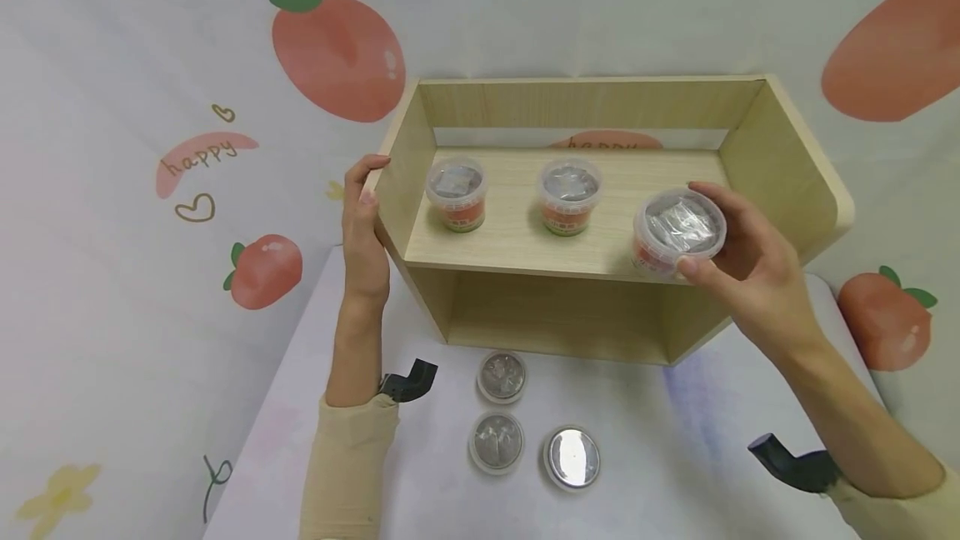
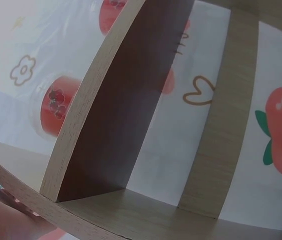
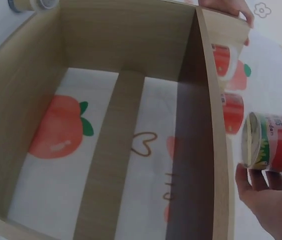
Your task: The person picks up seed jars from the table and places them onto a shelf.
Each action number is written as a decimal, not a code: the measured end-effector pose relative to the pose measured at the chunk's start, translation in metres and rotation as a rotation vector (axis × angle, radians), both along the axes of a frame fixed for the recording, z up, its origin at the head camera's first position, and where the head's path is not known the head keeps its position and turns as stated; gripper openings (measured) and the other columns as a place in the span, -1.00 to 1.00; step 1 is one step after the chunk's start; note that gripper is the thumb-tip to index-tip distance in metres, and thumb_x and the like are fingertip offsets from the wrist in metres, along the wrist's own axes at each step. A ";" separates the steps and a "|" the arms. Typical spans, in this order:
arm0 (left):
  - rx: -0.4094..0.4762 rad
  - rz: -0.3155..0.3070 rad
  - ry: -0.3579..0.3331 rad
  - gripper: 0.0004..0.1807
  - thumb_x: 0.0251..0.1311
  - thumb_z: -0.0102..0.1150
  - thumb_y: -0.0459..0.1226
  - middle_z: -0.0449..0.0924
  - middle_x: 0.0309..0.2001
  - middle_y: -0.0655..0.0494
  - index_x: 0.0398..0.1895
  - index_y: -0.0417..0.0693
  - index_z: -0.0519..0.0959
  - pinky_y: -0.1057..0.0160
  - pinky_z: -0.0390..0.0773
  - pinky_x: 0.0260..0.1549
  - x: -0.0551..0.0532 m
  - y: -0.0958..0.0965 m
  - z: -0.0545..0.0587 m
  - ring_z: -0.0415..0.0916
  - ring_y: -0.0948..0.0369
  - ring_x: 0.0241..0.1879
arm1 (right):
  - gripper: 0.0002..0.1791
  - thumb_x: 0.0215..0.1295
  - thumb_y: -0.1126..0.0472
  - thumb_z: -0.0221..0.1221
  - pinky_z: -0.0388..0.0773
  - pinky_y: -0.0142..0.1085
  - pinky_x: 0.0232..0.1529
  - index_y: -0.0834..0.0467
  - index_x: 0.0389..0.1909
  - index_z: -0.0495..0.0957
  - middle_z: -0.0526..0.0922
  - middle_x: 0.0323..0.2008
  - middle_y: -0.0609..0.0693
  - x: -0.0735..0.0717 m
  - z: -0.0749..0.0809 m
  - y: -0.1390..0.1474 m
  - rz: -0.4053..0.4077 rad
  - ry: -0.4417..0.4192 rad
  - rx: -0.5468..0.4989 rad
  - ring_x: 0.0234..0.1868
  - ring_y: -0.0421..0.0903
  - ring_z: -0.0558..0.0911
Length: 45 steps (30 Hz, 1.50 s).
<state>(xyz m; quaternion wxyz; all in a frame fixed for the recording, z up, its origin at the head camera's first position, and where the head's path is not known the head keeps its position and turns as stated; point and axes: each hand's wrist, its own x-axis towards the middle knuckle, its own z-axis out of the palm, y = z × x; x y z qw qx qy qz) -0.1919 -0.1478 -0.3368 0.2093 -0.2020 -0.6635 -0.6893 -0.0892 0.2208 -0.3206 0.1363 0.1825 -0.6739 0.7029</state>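
My left hand (image 1: 366,244) grips the left side panel of a two-tier wooden shelf (image 1: 783,161), its fingers and thumb at the panel's front edge. My right hand (image 1: 761,277) holds a clear plastic tub (image 1: 681,225) with a silvery top between thumb and fingers, over the front right of the upper board. The tub's red and green label (image 3: 278,140) shows in the right wrist view. Two matching tubs stand upright on the upper board, a left one (image 1: 459,194) and a middle one (image 1: 570,198). Part of the left hand (image 2: 11,220) shows beside the panel in the left wrist view.
On the white table (image 1: 645,457) before the shelf are three more round tubs: one nearest the shelf (image 1: 502,377), one in front of it (image 1: 497,442), and a shiny-topped one (image 1: 572,458) to the right. A fruit-print cloth (image 1: 562,15) hangs behind.
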 end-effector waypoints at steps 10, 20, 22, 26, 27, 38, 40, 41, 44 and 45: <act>0.004 0.008 0.004 -0.52 0.36 -0.32 -0.06 0.32 0.25 0.02 0.25 0.08 0.39 0.11 0.22 0.10 0.001 0.002 0.001 0.22 0.02 0.22 | -0.31 0.21 0.62 0.15 0.46 -0.52 0.02 0.22 0.39 0.36 0.42 0.23 0.11 -0.017 0.002 0.003 -0.071 -0.066 0.059 -0.01 -0.14 0.59; -0.006 0.029 -0.005 -0.53 0.37 -0.33 -0.05 0.33 0.26 0.06 0.25 0.11 0.39 0.10 0.22 0.12 0.000 0.004 0.001 0.22 0.03 0.23 | -0.30 0.25 0.54 0.20 0.41 -0.57 0.09 0.17 0.42 0.33 0.36 0.30 0.11 -0.028 -0.002 0.007 -0.062 -0.083 0.127 0.14 -0.22 0.54; 0.000 0.026 -0.008 -0.52 0.37 -0.34 -0.05 0.33 0.26 0.04 0.25 0.09 0.39 0.11 0.22 0.13 0.000 0.004 0.001 0.23 0.04 0.23 | -0.30 0.27 0.52 0.19 0.40 -0.57 0.09 0.16 0.43 0.31 0.34 0.32 0.12 -0.029 -0.002 0.009 -0.068 -0.090 0.138 0.15 -0.23 0.53; 0.011 0.025 -0.016 -0.50 0.36 -0.35 -0.04 0.32 0.27 0.04 0.26 0.07 0.39 0.13 0.22 0.14 0.000 0.004 0.001 0.23 0.04 0.24 | -0.31 0.30 0.50 0.17 0.39 -0.58 0.11 0.16 0.45 0.28 0.34 0.33 0.13 -0.032 -0.003 0.010 -0.065 -0.092 0.124 0.17 -0.23 0.52; 0.014 0.025 -0.015 -0.50 0.36 -0.35 -0.04 0.32 0.27 0.03 0.26 0.07 0.39 0.13 0.22 0.14 0.000 0.004 0.001 0.23 0.04 0.23 | -0.31 0.31 0.50 0.17 0.38 -0.57 0.12 0.17 0.45 0.28 0.34 0.33 0.14 -0.032 -0.003 0.010 -0.064 -0.090 0.120 0.18 -0.23 0.51; 0.005 0.027 0.007 -0.51 0.37 -0.31 -0.02 0.35 0.24 0.00 0.26 0.11 0.40 0.11 0.25 0.11 -0.001 0.003 -0.001 0.25 0.00 0.21 | -0.31 0.33 0.50 0.14 0.36 -0.57 0.15 0.25 0.47 0.21 0.41 0.27 0.09 -0.034 -0.009 0.011 -0.081 -0.092 0.112 0.16 -0.26 0.52; 0.005 0.028 0.010 -0.51 0.37 -0.31 -0.02 0.35 0.24 0.00 0.26 0.10 0.40 0.12 0.25 0.11 -0.001 0.004 -0.001 0.25 0.00 0.21 | -0.30 0.33 0.51 0.13 0.36 -0.57 0.15 0.28 0.48 0.18 0.43 0.25 0.08 -0.034 -0.010 0.012 -0.073 -0.098 0.093 0.15 -0.27 0.52; 0.005 0.027 0.011 -0.51 0.37 -0.31 -0.02 0.35 0.24 0.00 0.25 0.10 0.40 0.12 0.25 0.11 -0.001 0.004 -0.001 0.25 0.00 0.21 | -0.30 0.34 0.51 0.12 0.35 -0.58 0.15 0.29 0.48 0.17 0.42 0.25 0.09 -0.034 -0.011 0.012 -0.072 -0.101 0.095 0.16 -0.27 0.51; 0.012 0.024 0.021 -0.52 0.38 -0.32 -0.04 0.36 0.23 0.00 0.26 0.09 0.40 0.13 0.26 0.10 -0.001 0.003 -0.001 0.26 0.00 0.19 | -0.29 0.36 0.48 0.12 0.33 -0.58 0.17 0.29 0.50 0.12 0.37 0.30 0.18 -0.034 -0.011 0.013 -0.081 -0.113 0.146 0.21 -0.28 0.48; 0.016 0.022 0.024 -0.52 0.38 -0.32 -0.04 0.37 0.22 -0.01 0.26 0.08 0.40 0.13 0.27 0.09 -0.001 0.003 -0.002 0.26 -0.01 0.19 | -0.28 0.37 0.47 0.12 0.32 -0.58 0.18 0.27 0.51 0.11 0.34 0.33 0.22 -0.035 -0.011 0.013 -0.088 -0.118 0.172 0.23 -0.27 0.47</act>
